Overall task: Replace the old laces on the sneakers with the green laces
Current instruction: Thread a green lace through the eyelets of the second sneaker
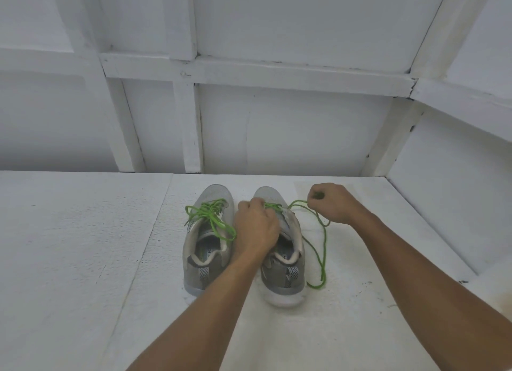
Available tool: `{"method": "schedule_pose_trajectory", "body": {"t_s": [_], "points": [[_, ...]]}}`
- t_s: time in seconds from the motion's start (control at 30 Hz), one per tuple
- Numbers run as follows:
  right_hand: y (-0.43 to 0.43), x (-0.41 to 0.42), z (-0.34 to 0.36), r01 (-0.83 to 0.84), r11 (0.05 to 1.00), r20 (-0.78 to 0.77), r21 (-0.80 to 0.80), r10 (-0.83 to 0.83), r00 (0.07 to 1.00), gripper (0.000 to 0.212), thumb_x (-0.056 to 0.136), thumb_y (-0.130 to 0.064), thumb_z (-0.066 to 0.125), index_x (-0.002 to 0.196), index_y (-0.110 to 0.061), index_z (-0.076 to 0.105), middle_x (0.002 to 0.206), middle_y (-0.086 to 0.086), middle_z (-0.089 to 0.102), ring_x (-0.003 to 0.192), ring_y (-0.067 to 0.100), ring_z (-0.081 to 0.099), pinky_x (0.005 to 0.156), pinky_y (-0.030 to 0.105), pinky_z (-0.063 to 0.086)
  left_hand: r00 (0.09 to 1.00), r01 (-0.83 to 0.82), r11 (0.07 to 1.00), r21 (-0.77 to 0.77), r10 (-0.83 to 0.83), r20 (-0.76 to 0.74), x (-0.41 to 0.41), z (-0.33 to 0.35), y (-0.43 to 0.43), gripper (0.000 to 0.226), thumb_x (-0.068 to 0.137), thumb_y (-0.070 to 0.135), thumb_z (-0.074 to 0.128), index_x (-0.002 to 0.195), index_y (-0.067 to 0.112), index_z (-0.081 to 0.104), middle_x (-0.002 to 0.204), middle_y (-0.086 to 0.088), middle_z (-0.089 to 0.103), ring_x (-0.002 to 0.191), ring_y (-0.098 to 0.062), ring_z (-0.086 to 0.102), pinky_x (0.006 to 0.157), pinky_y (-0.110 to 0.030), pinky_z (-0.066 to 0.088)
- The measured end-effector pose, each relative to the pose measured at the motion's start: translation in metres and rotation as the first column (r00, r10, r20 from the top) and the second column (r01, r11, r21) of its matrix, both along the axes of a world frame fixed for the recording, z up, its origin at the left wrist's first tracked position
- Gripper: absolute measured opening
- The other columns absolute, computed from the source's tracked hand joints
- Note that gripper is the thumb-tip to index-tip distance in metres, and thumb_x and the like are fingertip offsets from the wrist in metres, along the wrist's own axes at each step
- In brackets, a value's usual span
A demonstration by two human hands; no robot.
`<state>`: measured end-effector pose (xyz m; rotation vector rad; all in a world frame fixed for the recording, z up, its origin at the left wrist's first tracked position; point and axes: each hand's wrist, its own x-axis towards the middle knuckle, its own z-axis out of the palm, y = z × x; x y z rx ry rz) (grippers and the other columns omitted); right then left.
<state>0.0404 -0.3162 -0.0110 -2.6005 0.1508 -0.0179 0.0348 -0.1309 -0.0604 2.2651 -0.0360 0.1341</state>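
Observation:
Two grey sneakers stand side by side on a white surface, toes pointing away from me. The left sneaker [206,240] carries a green lace [210,218] tied in a loose bow. On the right sneaker [282,262] a second green lace [321,248] runs through the front eyelets and trails down its right side to the surface. My left hand [256,226] lies over the tongue and eyelets of the right sneaker, fingers curled on it. My right hand [331,203], to the right of that shoe's toe, grips the green lace in a fist and holds it out sideways.
The white surface [83,260] ends at a white panelled wall [277,121] behind the shoes. A raised white ledge [443,218] runs along the right side. No old laces are in view.

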Motion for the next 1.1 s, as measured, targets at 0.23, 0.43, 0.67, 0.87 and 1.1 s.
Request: {"method": "schedule_pose_trajectory", "body": {"t_s": [0.23,0.43,0.67,0.87,1.1], "points": [[0.006,-0.016,0.006,-0.060,0.979,-0.127,0.193,0.085,0.988,0.010,0.087,-0.019,0.062,0.082,-0.015,0.070,0.084,0.004,0.066,0.071,0.014,0.054,0.070,0.029,0.046,0.897,0.439,0.696,0.569,-0.372,-0.238,0.055,0.035,-0.037,0.039,0.099,0.031,0.033,0.124,0.019,0.060,0.128,-0.007,0.057,0.118,-0.032,0.045,0.094,-0.042,0.037],[0.011,-0.025,0.002,-0.052,0.972,-0.167,0.230,0.092,0.982,0.012,0.087,-0.013,0.057,0.083,-0.011,0.067,0.085,0.003,0.066,0.077,0.015,0.060,0.066,0.026,0.052,0.791,0.609,0.462,0.645,-0.409,-0.454,0.069,0.043,-0.046,0.025,0.097,0.026,0.037,0.106,0.015,0.058,0.115,-0.005,0.059,0.097,-0.026,0.054,0.086,-0.036,0.044],[0.010,-0.026,0.002,0.040,0.929,-0.193,0.368,0.034,0.981,0.022,0.092,-0.005,0.051,0.111,-0.012,0.061,0.106,0.010,0.066,0.077,0.022,0.073,0.065,0.028,0.058,0.824,0.554,0.504,0.663,-0.445,-0.351,0.078,0.039,-0.046,0.022,0.090,0.034,0.055,0.096,0.014,0.057,0.109,-0.006,0.061,0.094,-0.028,0.056,0.081,-0.036,0.048],[0.010,-0.014,0.010,0.075,0.989,-0.022,0.128,-0.073,0.997,0.041,0.090,-0.035,0.062,0.130,-0.029,0.056,0.115,0.000,0.061,0.092,0.019,0.060,0.075,0.026,0.042,0.768,0.640,0.753,0.151,-0.626,-0.136,0.077,0.083,-0.030,0.023,0.097,0.030,0.055,0.097,0.008,0.062,0.101,-0.007,0.061,0.096,-0.024,0.055,0.079,-0.028,0.040],[0.022,0.001,0.053,0.035,0.971,0.056,0.237,-0.050,0.997,0.034,0.097,-0.034,0.052,0.080,-0.010,0.068,0.068,0.001,0.059,0.059,0.017,0.052,0.053,0.025,0.041,0.903,0.379,0.907,0.182,-0.406,0.142,0.086,0.106,-0.012,0.023,0.092,0.036,0.062,0.100,0.015,0.063,0.108,-0.005,0.063,0.099,-0.020,0.058,0.082,-0.031,0.045]]}}
